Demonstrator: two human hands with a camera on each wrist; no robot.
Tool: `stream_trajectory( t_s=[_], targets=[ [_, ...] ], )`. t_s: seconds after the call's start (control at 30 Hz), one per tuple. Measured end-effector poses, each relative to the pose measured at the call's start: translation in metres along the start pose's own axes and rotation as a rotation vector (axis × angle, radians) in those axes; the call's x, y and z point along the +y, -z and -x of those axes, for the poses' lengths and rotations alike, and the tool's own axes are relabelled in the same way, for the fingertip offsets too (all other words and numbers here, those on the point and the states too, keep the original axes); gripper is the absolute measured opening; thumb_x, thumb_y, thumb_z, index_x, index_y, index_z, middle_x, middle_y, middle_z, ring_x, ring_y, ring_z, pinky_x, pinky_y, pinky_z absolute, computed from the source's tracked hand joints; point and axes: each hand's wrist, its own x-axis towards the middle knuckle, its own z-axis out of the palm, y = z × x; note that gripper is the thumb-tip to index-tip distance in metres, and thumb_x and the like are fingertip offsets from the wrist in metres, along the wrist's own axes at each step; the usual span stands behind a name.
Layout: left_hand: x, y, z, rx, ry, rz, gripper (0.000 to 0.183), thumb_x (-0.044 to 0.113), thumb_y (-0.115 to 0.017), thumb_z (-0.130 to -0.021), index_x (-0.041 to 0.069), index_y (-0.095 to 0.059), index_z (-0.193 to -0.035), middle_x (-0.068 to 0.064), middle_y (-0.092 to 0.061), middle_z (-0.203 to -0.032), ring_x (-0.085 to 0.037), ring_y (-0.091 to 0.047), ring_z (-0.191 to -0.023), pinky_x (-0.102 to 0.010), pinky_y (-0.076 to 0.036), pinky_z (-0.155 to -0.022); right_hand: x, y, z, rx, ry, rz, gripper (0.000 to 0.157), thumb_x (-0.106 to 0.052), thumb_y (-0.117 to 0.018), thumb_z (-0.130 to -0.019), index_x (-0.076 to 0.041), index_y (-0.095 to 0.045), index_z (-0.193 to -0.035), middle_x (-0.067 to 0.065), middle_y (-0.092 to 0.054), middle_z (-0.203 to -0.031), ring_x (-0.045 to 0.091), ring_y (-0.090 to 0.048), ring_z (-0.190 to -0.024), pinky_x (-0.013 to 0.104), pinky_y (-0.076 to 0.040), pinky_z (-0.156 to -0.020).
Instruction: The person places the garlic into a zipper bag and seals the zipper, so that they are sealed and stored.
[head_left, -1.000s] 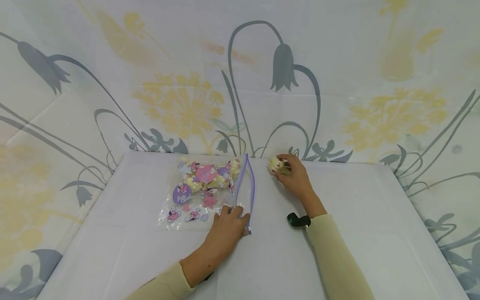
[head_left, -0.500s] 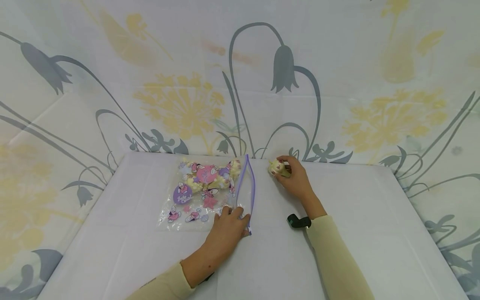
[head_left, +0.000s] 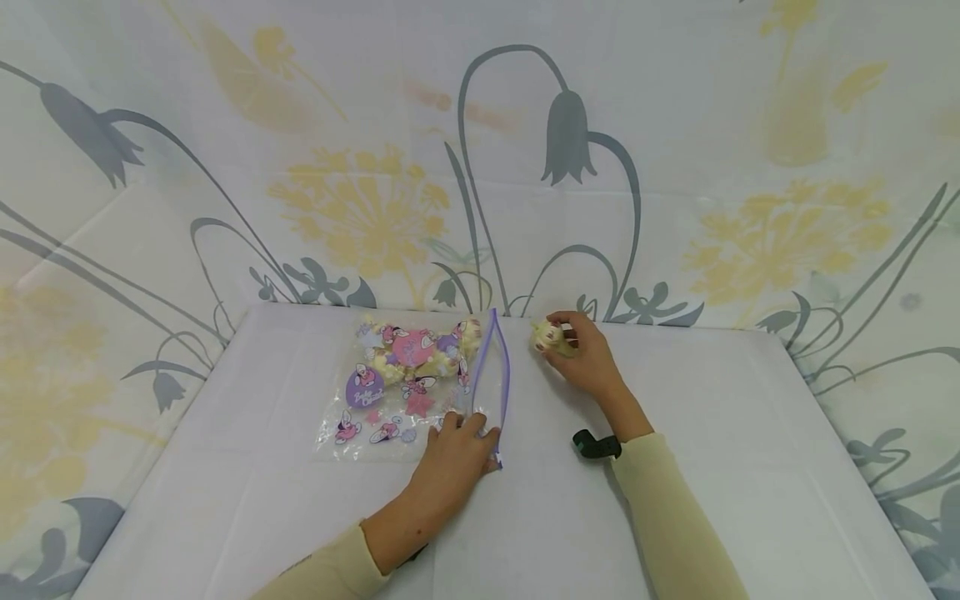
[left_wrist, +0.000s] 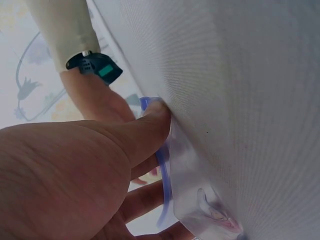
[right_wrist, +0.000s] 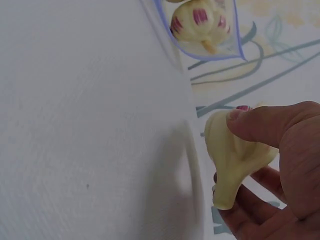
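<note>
A clear zip bag with pink and purple cartoon prints lies flat on the white table, its purple zip edge parted on the right side. Inside it are several pale yellow garlic bulbs with reddish marks. My left hand pinches the near end of that edge; in the left wrist view the thumb presses on the purple strip. To the right of the bag's mouth, my right hand holds one garlic bulb between thumb and fingers, with its stem pointing down in the right wrist view.
The white table meets a floral-printed cloth wall just behind the bag and the right hand. Similar cloth rises at both sides. A dark wrist strap sits on the right arm.
My right hand has shifted slightly left toward the bag with the garlic bulb, which has turned a little. The left hand and the bag stay where they were.
</note>
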Motion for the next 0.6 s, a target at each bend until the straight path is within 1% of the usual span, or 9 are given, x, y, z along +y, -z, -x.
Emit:
stream_trajectory(
  t_s=[0.23, 0.37, 0.6],
  targets=[
    [0.0, 0.0, 0.0, 0.017, -0.01, -0.006, 0.045, 0.043, -0.079, -0.091, 0.018, -0.077, -0.129, -0.007, -0.068, -0.125, -0.033, -0.063, -0.109, -0.055, -0.063, -0.081, -0.014, -0.001, 0.002, -0.056, 0.04, 0.016, 0.055, -0.002, -0.082, -0.088, -0.006, -0.06, -0.139, 0.016, -0.062, -0.138, 0.039, -0.065, -0.123, 0.054, -0.053, -0.105],
    [-0.001, 0.0, 0.0, 0.031, -0.01, -0.006, 0.044, 0.043, -0.079, -0.09, 0.018, -0.078, -0.127, -0.006, -0.067, -0.123, -0.032, -0.062, -0.108, -0.055, -0.063, -0.08, -0.021, -0.003, 0.004, -0.095, 0.053, 0.042, 0.055, -0.006, -0.083, -0.089, -0.007, -0.061, -0.139, 0.014, -0.062, -0.139, 0.037, -0.064, -0.123, 0.052, -0.054, -0.105],
    [-0.001, -0.002, 0.0, 0.007, 0.002, -0.002, 0.046, 0.044, -0.078, -0.092, 0.019, -0.077, -0.13, -0.006, -0.067, -0.125, -0.033, -0.062, -0.111, -0.055, -0.063, -0.081, -0.027, -0.008, 0.007, -0.142, 0.106, 0.049, 0.053, -0.008, -0.085, -0.089, -0.004, -0.062, -0.137, 0.015, -0.064, -0.135, 0.033, -0.064, -0.119, 0.05, -0.056, -0.102]
  ],
)
